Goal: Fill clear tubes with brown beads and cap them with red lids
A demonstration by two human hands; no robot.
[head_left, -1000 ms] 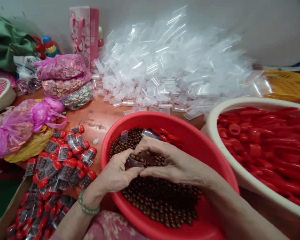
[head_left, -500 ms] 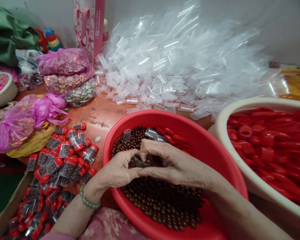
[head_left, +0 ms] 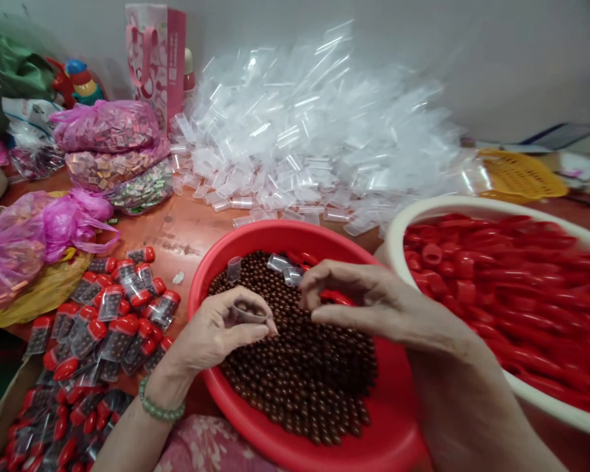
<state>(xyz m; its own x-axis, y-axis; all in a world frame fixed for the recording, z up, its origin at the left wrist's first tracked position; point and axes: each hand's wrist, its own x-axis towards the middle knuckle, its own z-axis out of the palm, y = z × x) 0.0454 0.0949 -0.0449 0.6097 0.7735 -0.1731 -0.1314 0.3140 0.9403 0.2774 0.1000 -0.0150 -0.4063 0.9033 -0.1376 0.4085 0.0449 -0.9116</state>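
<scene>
My left hand [head_left: 211, 334] is closed around a small clear plastic container [head_left: 250, 313], its open mouth turned up and dark round balls visible inside. It hovers over the left part of a red basin [head_left: 295, 228] that holds many glossy brown balls [head_left: 299, 387]. My right hand [head_left: 368, 298] is over the basin's far right part, thumb and curled fingers apart, with nothing visible between them. Beside its fingertips lie empty clear containers [head_left: 278, 263] and red caps [head_left: 337, 297], partly hidden by the hand. Another clear container [head_left: 233, 269] stands among the balls at the left.
Filled red-capped containers [head_left: 111, 303] are heaped at the left. A white tub [head_left: 397, 242] of red caps stands at the right. Behind the basin rises a big pile of clear containers [head_left: 299, 131]. Pink bags [head_left: 113, 124] and a yellow basket [head_left: 521, 174] sit farther back.
My hands have parted. The right hand has let go of the container and moved right toward the red caps, while the left keeps hold. The view has shifted right.
</scene>
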